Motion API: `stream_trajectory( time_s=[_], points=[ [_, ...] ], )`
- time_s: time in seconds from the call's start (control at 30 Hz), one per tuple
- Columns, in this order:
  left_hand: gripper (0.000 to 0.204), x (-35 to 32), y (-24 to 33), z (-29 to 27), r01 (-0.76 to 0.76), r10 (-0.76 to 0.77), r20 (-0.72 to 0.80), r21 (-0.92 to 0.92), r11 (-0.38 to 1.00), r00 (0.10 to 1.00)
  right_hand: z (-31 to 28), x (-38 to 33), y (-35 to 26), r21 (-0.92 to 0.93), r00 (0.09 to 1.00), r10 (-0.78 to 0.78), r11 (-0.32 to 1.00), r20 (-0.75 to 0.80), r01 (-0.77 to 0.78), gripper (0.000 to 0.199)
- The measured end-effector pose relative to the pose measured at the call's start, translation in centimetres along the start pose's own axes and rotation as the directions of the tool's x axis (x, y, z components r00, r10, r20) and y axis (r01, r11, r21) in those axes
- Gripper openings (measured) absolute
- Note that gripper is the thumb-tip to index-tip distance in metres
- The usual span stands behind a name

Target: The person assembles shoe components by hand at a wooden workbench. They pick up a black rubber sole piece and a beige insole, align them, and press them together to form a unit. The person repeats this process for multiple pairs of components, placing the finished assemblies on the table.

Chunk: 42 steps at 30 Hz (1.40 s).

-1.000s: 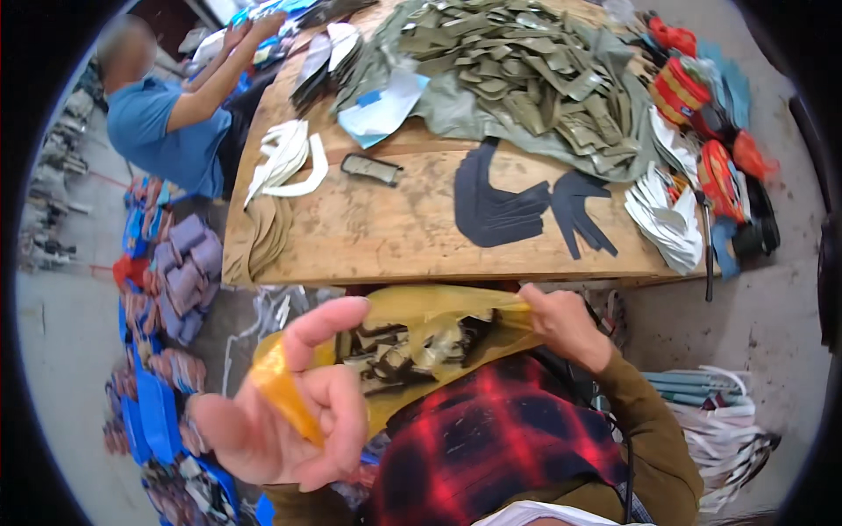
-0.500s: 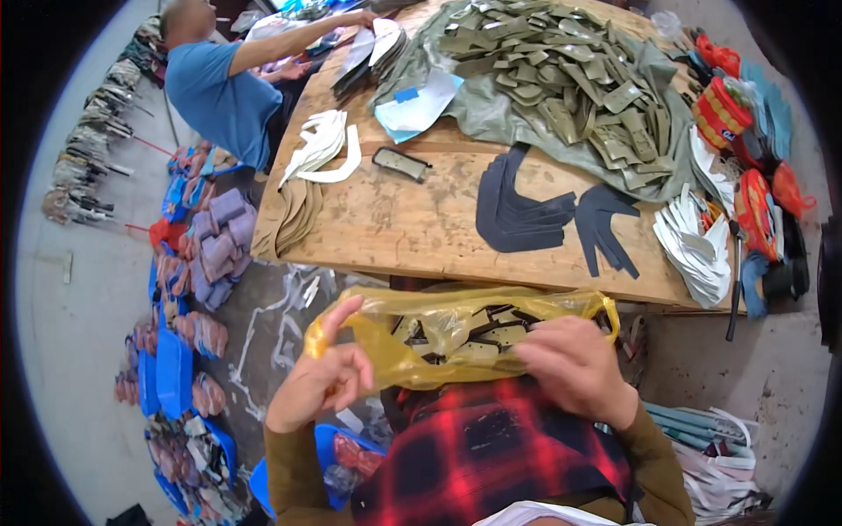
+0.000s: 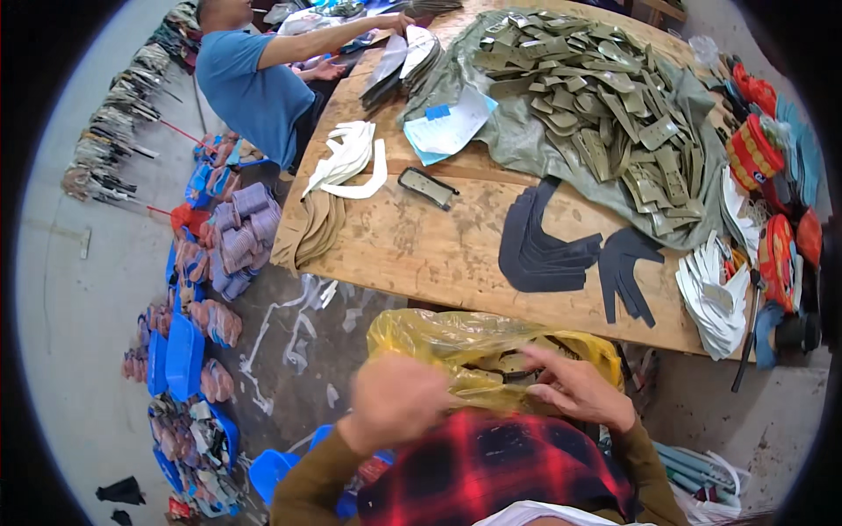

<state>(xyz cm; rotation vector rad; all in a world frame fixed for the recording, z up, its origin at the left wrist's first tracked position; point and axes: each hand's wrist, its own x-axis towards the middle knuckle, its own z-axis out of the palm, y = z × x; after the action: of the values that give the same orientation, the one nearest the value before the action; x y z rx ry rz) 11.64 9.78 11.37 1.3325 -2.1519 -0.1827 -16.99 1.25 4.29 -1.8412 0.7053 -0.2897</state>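
Observation:
A translucent yellow plastic bag (image 3: 438, 337) lies across my lap at the table's front edge, its mouth facing up. Inside it are several flat olive pieces with dark edging (image 3: 504, 361), partly covered by the film. My left hand (image 3: 399, 396) is at the bag's left near side, smeared by motion, so its fingers cannot be made out. My right hand (image 3: 581, 387) hovers at the right side of the bag's mouth with fingers apart, over the pieces. On the wooden table (image 3: 421, 250) beyond lies one similar olive piece with a black border (image 3: 428, 188).
Olive pieces (image 3: 605, 105) are heaped on a green sheet. Dark blue curved pieces (image 3: 539, 245), white pieces (image 3: 346, 158) and tan pieces (image 3: 309, 230) lie on the table. A person in a blue shirt (image 3: 250, 92) handles pieces at the far left. Blue baskets (image 3: 184, 355) stand on the floor.
My left hand has moved right and inward, from a spread pose at the bag's left end. The bag's mouth has narrowed, covering more pieces. The view has shifted slightly.

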Motion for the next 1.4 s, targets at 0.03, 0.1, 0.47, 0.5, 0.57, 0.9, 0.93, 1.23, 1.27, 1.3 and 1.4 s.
stream_trajectory(
  time_s=[0.03,0.1,0.47,0.5,0.57,0.9,0.93,1.23,1.27,1.3,1.4],
  points=[
    [0.040,-0.7,0.3,1.9,0.010,0.022,0.209,-0.153,0.988,0.978,-0.2,0.6,-0.3,0.174,0.997,0.079,0.981,0.023,-0.082,0.071],
    [0.044,-1.9,-2.8,5.7,0.049,-0.035,0.380,-0.026,0.998,0.925,-0.6,-0.1,2.4,0.322,0.979,0.128,0.944,-0.156,-0.072,0.075],
    [0.050,4.8,-2.5,4.3,0.440,0.066,0.726,-0.484,0.756,0.684,-4.4,10.1,3.6,-0.220,0.869,-0.142,0.975,-0.474,0.040,0.021],
    [0.048,6.2,-2.4,3.7,0.491,0.095,0.742,-0.528,0.693,0.664,-3.4,11.0,5.2,-0.453,0.864,-0.248,0.891,-0.438,0.026,0.024],
    [0.046,7.8,-3.1,2.9,0.384,0.033,0.588,-0.570,0.727,0.808,-2.2,12.0,6.3,-0.647,0.860,-0.334,0.763,-0.386,0.006,0.030],
    [0.033,2.7,-9.3,10.6,0.275,-0.154,0.459,-0.210,0.938,0.875,-0.3,12.3,7.3,-0.562,0.780,-0.317,0.826,-0.540,-0.054,0.017],
    [0.032,2.2,-9.5,11.0,0.201,-0.109,0.344,-0.243,0.949,0.933,-0.2,12.4,7.2,-0.544,0.780,-0.299,0.837,-0.550,-0.062,0.015],
    [0.031,3.8,-9.2,10.2,0.240,-0.191,0.192,-0.280,0.929,0.963,-0.3,13.1,7.1,-0.486,0.777,-0.232,0.867,-0.585,-0.107,0.022],
    [0.030,4.2,-9.1,10.7,0.227,-0.180,0.174,-0.303,0.925,0.968,-0.1,12.6,7.3,-0.507,0.770,-0.245,0.854,-0.589,-0.116,0.023],
    [0.029,4.8,-9.4,11.2,0.209,-0.170,0.147,-0.308,0.928,0.974,0.0,12.9,7.2,-0.528,0.758,-0.275,0.843,-0.591,-0.106,0.025],
    [0.025,4.7,-10.6,13.9,0.172,-0.113,0.215,-0.280,0.944,0.970,0.4,13.3,6.3,-0.504,0.781,-0.178,0.841,-0.598,-0.194,0.024]
  ],
)
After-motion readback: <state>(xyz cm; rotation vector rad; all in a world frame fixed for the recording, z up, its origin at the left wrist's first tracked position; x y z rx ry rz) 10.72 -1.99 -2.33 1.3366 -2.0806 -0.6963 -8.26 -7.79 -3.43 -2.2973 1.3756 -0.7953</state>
